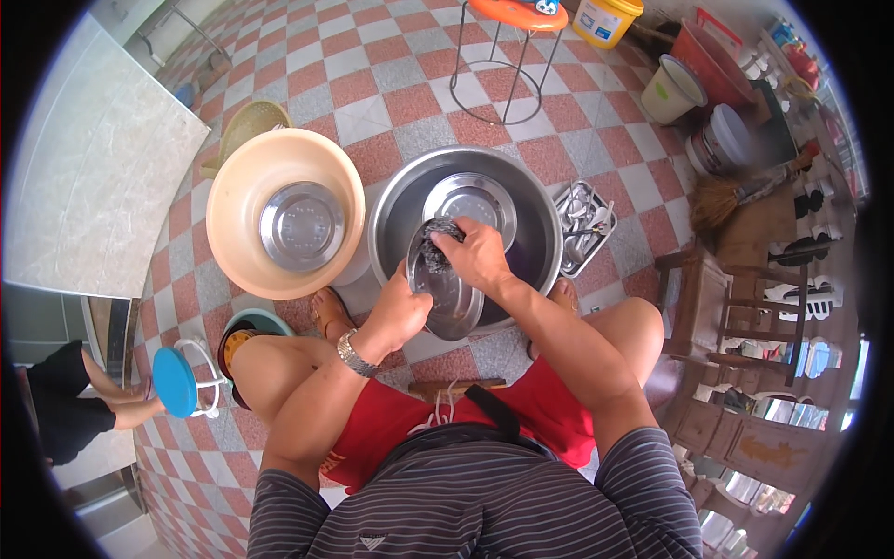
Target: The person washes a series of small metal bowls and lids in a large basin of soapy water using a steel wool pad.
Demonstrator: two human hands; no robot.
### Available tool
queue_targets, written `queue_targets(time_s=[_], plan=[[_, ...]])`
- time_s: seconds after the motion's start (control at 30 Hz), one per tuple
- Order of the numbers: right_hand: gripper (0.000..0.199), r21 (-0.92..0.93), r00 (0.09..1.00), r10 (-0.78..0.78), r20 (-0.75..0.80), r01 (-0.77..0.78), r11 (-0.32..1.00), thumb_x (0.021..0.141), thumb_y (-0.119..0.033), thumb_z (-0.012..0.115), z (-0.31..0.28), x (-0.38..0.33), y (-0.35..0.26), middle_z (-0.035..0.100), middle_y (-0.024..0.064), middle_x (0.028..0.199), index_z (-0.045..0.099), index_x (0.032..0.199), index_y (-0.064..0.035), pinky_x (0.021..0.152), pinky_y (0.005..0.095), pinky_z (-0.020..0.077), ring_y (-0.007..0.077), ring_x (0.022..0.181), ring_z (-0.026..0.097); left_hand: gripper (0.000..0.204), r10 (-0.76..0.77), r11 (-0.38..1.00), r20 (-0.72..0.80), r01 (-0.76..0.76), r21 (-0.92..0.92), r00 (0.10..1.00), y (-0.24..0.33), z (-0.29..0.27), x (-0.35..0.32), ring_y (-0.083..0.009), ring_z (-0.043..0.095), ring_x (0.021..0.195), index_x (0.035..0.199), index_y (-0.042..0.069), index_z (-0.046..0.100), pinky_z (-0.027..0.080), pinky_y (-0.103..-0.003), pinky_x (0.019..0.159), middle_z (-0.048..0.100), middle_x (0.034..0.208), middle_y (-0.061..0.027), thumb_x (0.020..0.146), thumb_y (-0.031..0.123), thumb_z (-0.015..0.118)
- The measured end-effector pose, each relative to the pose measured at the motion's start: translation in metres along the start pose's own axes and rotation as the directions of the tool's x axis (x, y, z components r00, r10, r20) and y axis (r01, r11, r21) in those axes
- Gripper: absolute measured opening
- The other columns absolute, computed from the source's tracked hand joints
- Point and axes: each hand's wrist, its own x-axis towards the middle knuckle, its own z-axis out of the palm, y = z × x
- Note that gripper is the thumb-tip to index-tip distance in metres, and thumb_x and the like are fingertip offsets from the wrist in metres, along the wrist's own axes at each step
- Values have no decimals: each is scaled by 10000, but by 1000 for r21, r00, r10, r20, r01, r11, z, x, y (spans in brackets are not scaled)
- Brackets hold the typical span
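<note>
One blue stool [174,382] stands at far left, then one peach basin [233,214] with one steel dish [301,226] inside. The left hand [399,312] has fingers clamped on one steel bowl [455,300], tilted over one tub [540,238]; the right hand [477,256] has fingers clamped on one dark scrubber [438,245], touching the bowl. A second dish [486,191] sits in the tub, one cutlery tray [612,224] just right

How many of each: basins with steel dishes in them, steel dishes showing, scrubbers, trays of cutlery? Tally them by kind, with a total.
Basins: 2 (peach basin, steel basin)
Dishes: 3 (held dish, peach basin's dish, steel basin's dish)
Scrubbers: 1 (black scrubber)
Trays: 1 (cutlery tray)
Total: 7
</note>
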Motion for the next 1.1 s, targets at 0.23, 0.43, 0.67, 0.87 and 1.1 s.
queue_targets(time_s=[0.23, 0.43, 0.67, 0.87, 1.1], plan=[[374, -14, 975, 203, 95, -202, 979, 843, -336, 672, 4, 1, 20, 715, 257, 922, 724, 982, 8, 845, 429, 534, 413, 915, 696, 656, 104, 962, 4, -102, 254, 995, 9, 3, -7, -470, 621, 1075, 1447, 21, 372, 491, -450, 932, 646, 1104, -299, 803, -8, 494], [414, 46, 963, 267, -47, -264, 963, 857, -353, 659, 3, 0, 30, 723, 241, 908, 722, 1014, 25, 826, 408, 531, 378, 886, 710, 683, 244, 908, 17, -235, 347, 970, 21, 1, -5, -502, 599, 1081, 1471, 11, 319, 476, -497, 931, 636, 1107, -322, 807, -1, 477], [435, 191, 928, 367, 67, -373, 908, 870, -348, 657, 2, 0, 6, 723, 249, 925, 709, 1052, 44, 852, 413, 528, 378, 920, 706, 664, 182, 931, -7, -171, 323, 983, 14, 2, -3, -490, 602, 1100, 1453, 1, 345, 476, -480, 947, 636, 1131, -320, 802, -8, 480], [470, -101, 967, 256, 14, -254, 962, 844, -377, 671, 13, 6, 62, 712, 269, 991, 695, 1056, 42, 881, 446, 528, 435, 983, 677, 659, 145, 955, -15, -137, 262, 989, -13, 2, 5, -482, 612, 1101, 1452, -2, 354, 482, -462, 955, 639, 1150, -311, 807, -5, 488], [368, -368, 911, -32, 410, 197, 909, 818, -323, 717, 40, -31, 106, 672, 231, 1058, 660, 1044, -39, 890, 484, 524, 408, 1018, 652, 678, 182, 940, -230, -101, 325, 956, -11, -30, 21, -425, 602, 1173, 1486, 0, 326, 463, -423, 1009, 616, 1237, -283, 824, -13, 473]])
